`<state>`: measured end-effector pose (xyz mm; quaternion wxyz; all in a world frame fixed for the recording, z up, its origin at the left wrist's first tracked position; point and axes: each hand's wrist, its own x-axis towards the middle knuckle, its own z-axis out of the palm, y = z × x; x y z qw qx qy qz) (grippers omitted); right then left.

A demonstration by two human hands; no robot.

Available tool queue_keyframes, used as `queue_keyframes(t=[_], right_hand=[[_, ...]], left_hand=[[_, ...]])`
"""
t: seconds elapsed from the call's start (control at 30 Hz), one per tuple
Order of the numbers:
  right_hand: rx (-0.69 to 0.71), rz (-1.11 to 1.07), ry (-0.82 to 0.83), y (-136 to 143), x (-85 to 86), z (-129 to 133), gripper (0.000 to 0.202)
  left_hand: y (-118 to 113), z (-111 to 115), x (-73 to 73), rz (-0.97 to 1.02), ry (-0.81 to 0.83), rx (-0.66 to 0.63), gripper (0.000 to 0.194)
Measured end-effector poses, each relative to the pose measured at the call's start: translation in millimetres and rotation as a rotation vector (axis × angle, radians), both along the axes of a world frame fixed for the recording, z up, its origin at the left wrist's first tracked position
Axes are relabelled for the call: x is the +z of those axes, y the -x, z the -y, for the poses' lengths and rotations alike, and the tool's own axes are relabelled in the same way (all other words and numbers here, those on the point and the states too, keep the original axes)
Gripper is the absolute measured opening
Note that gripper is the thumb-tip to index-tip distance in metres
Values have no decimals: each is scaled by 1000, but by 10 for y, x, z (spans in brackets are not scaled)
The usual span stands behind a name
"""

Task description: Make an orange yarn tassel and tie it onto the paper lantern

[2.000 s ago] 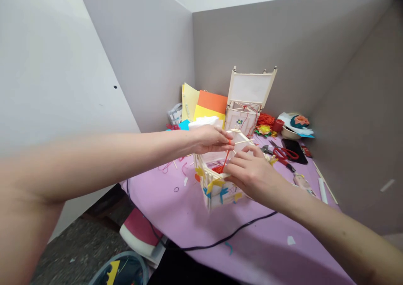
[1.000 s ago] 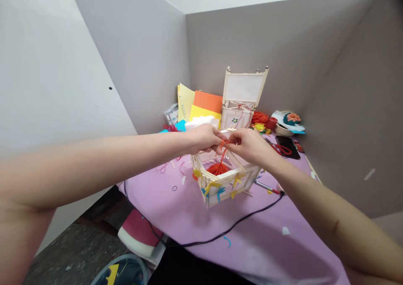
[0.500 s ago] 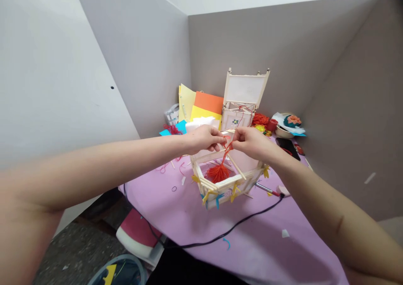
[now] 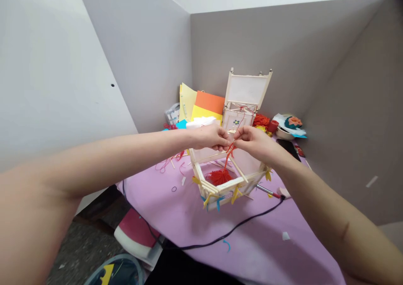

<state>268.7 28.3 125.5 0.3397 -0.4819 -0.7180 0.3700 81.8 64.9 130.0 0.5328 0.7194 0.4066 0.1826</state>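
Over a wooden-stick frame [image 4: 201,183] trimmed with yellow and blue paper pieces, my left hand [image 4: 215,138] pinches red yarn [image 4: 231,150]. Close beside it on the right, my right hand [image 4: 252,141] has its thumb and index finger closed on the same yarn. The strands run down to a red tassel [image 4: 220,177] inside the frame's opening. Fingers partly hide the yarn where the hands nearly meet.
Behind stand a stick box [image 4: 238,120] with a raised lid and orange-yellow paper [image 4: 208,103]. Red yarn bundles [image 4: 260,120], a bowl [image 4: 285,134] and a phone [image 4: 288,148] lie right. A black cable [image 4: 220,238] crosses the purple table [image 4: 176,218].
My left hand has shifted right, nearer my right hand, and its fingers have curled in more. The tassel hangs slightly lower and its yarn has changed shape.
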Motion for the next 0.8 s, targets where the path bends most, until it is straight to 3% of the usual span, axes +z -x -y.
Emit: queue_keyframes(t=[0.17,0.4,0.57,0.7,0.8], right_hand=[[-68,-19,5,43,10,-1,13],[31,-58,17,-10,79,46,9],[-32,258,-288,-102,83,21,13],[193,404,-344,-76,12,-10,17],[191,389,-303,-33,-22,-28,17]], left_hand=[[0,15,69,-61,23,-143,5],[17,89,120,-137,-240,-159,9],[73,104,126,-118,-300,-198,14],[70,122,121,-122,-313,-178,13],[61,134,128,-104,-301,-167,10]])
